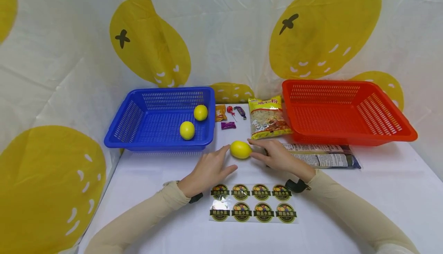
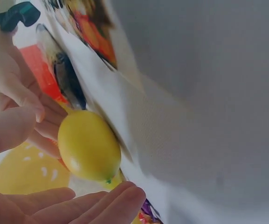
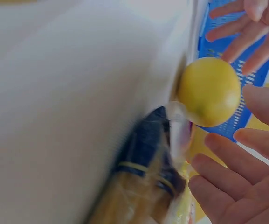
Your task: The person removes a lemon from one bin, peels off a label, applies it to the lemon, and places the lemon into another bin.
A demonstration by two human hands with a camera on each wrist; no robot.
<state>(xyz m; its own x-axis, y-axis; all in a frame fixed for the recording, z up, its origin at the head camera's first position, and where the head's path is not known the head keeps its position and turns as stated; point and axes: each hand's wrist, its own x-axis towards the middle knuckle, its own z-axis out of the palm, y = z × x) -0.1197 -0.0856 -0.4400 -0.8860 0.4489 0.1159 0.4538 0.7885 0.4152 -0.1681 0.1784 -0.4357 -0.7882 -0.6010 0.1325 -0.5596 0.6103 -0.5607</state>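
The lemon (image 1: 240,150) lies unlifted between relaxed, spread left hand (image 1: 207,170) and right hand (image 1: 277,156); two others already sit in the blue basket (image 1: 121,136).

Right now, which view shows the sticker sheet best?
Head view: the sticker sheet lies whole and flat on the table, all eight labels visible, nearer the camera than both hands. Neither wrist view shows it; they frame the lemon instead.

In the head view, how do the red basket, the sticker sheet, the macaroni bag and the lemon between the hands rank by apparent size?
Largest to smallest:
1. red basket
2. sticker sheet
3. macaroni bag
4. lemon
The sticker sheet lies nearer the camera than the macaroni bag, so their order is unsure.
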